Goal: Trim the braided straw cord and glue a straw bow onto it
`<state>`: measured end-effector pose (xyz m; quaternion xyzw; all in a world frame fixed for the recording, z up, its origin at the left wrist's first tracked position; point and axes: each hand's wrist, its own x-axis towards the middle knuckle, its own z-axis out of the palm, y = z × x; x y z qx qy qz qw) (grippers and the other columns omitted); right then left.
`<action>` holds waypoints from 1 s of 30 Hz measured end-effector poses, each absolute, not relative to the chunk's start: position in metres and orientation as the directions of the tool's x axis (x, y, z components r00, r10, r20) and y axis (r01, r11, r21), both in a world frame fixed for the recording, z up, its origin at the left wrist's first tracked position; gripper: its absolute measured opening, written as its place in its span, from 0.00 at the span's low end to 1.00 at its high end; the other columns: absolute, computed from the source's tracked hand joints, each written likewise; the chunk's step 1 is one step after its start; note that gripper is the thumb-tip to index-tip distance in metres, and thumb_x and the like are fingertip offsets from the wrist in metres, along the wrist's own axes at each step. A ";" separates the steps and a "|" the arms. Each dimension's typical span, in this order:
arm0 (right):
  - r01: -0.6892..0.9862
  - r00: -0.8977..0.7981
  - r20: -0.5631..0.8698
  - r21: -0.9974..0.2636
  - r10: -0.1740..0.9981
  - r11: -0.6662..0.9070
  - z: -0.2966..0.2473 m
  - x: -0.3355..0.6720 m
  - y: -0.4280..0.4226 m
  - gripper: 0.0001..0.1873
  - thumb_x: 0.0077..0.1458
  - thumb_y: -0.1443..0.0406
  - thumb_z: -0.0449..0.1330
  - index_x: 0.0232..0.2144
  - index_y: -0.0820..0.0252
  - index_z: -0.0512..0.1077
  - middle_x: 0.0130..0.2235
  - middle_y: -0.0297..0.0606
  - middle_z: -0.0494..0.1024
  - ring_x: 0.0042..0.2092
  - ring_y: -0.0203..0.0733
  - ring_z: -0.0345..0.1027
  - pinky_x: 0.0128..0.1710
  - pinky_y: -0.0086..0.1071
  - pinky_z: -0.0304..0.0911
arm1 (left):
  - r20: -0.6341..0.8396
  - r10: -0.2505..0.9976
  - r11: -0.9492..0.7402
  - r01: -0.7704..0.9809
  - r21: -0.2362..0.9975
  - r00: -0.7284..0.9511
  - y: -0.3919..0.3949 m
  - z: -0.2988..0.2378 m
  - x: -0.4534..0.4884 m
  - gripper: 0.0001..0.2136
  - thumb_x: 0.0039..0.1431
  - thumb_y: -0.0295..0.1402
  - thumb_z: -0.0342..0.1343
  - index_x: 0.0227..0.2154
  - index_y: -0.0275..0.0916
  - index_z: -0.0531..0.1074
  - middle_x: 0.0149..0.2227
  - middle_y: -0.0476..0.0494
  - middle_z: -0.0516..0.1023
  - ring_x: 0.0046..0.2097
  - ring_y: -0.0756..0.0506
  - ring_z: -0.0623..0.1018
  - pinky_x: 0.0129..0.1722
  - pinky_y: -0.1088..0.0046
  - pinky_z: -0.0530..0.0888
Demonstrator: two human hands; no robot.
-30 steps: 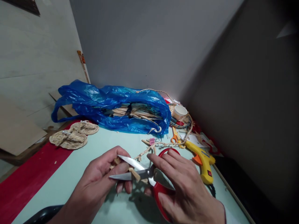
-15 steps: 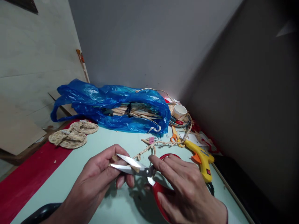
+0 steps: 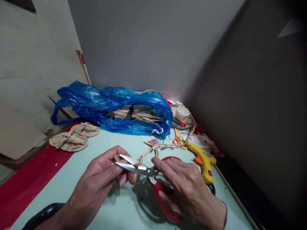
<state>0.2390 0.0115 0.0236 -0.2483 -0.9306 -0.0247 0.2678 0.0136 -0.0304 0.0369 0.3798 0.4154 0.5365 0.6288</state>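
Note:
My right hand [image 3: 185, 185] grips the red-handled scissors [image 3: 137, 169], its fingers in the loops. The blades point left and stand slightly apart, with a bit of pale fibre between them. My left hand [image 3: 103, 175] is closed, pinching the end of a braided straw cord [image 3: 144, 156] close to the blade tips; its fingertips partly hide what they hold. From there the cord runs back to the right, past a pink binder clip [image 3: 153, 142] and toward a round woven tray [image 3: 190, 123].
A blue plastic bag [image 3: 96, 95] with bundled straw strips [image 3: 141, 113] lies at the back. Two woven straw pieces [image 3: 69, 142] with beads rest at left. On the right are a yellow glue gun [image 3: 203, 159], orange scissors [image 3: 177, 136], a white cup [image 3: 182, 112] and a black object [image 3: 240, 188].
The scissor blades have closed somewhat around the fibre, and the right hand has shifted slightly left. The whole view has moved a little. The left hand keeps its pinch.

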 end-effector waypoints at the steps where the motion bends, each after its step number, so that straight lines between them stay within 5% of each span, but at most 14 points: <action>1: 0.467 -0.732 0.514 -0.099 0.447 0.878 0.024 0.239 0.012 0.19 0.59 0.69 0.52 0.53 0.69 0.64 0.32 0.41 0.77 0.30 0.44 0.68 0.27 0.34 0.59 | -0.118 0.992 0.129 -0.361 0.924 0.053 -0.030 0.037 0.012 0.06 0.55 0.38 0.64 0.28 0.41 0.77 0.22 0.48 0.80 0.27 0.51 0.68 0.27 0.82 0.67; 5: 0.465 -0.694 0.497 -0.241 0.520 0.852 0.028 0.235 0.012 0.13 0.60 0.68 0.54 0.46 0.67 0.70 0.30 0.40 0.76 0.28 0.41 0.65 0.27 0.32 0.58 | -0.098 0.995 0.091 -0.352 0.931 -0.002 -0.030 0.039 0.009 0.07 0.55 0.39 0.65 0.29 0.43 0.77 0.23 0.50 0.79 0.27 0.50 0.68 0.28 0.83 0.68; 9: 0.418 -0.503 0.501 -0.573 0.705 0.705 0.033 0.229 0.012 0.05 0.59 0.65 0.61 0.39 0.60 0.72 0.29 0.32 0.74 0.26 0.34 0.62 0.27 0.26 0.59 | -0.105 0.993 0.114 -0.312 0.943 0.045 -0.030 0.040 0.009 0.06 0.56 0.39 0.65 0.29 0.43 0.77 0.24 0.50 0.79 0.29 0.50 0.71 0.29 0.83 0.69; 15: 0.267 -0.310 0.333 -0.869 0.891 0.418 0.032 0.230 0.015 0.12 0.58 0.63 0.64 0.45 0.54 0.73 0.31 0.30 0.76 0.29 0.33 0.67 0.30 0.25 0.64 | -0.084 0.991 0.107 -0.242 0.964 0.103 -0.034 0.041 0.009 0.08 0.58 0.42 0.62 0.30 0.45 0.79 0.25 0.50 0.80 0.30 0.50 0.74 0.30 0.82 0.71; 22: 0.168 -0.227 0.257 -0.940 0.939 0.298 0.041 0.228 0.016 0.13 0.55 0.62 0.65 0.44 0.56 0.73 0.31 0.34 0.79 0.29 0.35 0.72 0.27 0.25 0.66 | -0.010 0.997 0.007 0.042 0.999 0.082 -0.034 0.041 0.006 0.06 0.58 0.41 0.62 0.31 0.46 0.77 0.25 0.51 0.80 0.29 0.49 0.76 0.28 0.81 0.69; 27: 0.128 -0.427 0.213 -0.948 0.879 0.292 0.038 0.223 0.012 0.17 0.55 0.66 0.65 0.48 0.56 0.73 0.39 0.38 0.82 0.36 0.39 0.76 0.34 0.30 0.71 | 0.016 0.996 -0.004 0.123 0.992 -0.091 -0.036 0.049 0.014 0.04 0.52 0.36 0.65 0.29 0.48 0.76 0.25 0.54 0.77 0.29 0.50 0.77 0.30 0.82 0.72; 30: 0.092 -0.523 0.184 -0.959 0.832 0.269 0.036 0.221 0.011 0.13 0.56 0.65 0.65 0.45 0.57 0.74 0.33 0.33 0.80 0.33 0.36 0.73 0.36 0.30 0.71 | 0.043 0.985 -0.016 0.157 0.988 -0.169 -0.038 0.053 0.018 0.05 0.47 0.36 0.66 0.25 0.47 0.75 0.24 0.55 0.76 0.27 0.50 0.77 0.30 0.81 0.73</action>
